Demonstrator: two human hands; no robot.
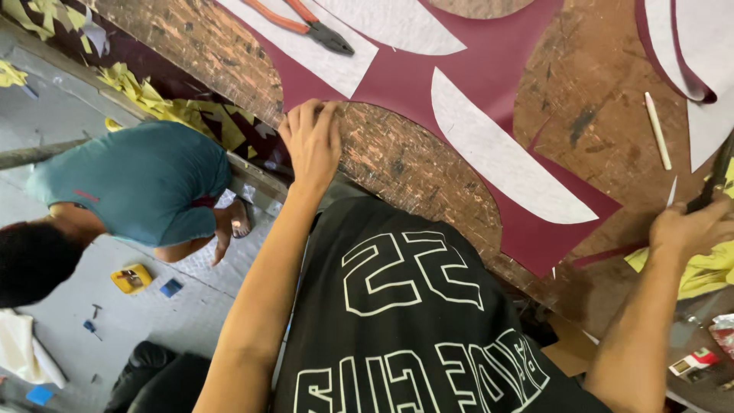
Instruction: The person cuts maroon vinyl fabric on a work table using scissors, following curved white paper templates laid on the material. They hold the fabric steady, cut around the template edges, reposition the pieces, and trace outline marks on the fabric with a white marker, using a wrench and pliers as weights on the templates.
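Maroon sheet (pixel 459 84), smooth and cut into sweeping curves, lies spread over the scarred wooden desk (pixel 589 84); our left hand (pixel 312 141) presses flat on its lower edge, fingers spread and grasping nothing. Our right hand (pixel 688 229) is clenched around a dark tool handle (pixel 715 180) at the desk's right side, well apart from the left, just beside yellow scraps (pixel 707 271). White pattern pieces (pixel 505 160), shaped like long leaves with matte faces, rest on the maroon material. Orange-handled pliers (pixel 306 23) lie on a white piece near the top edge, and a thin white stick (pixel 657 130) sits on bare wood. Below the desk, on a grey floor (pixel 115 336), another person in a teal shirt (pixel 138 183) crouches among yellow offcuts (pixel 176 111).
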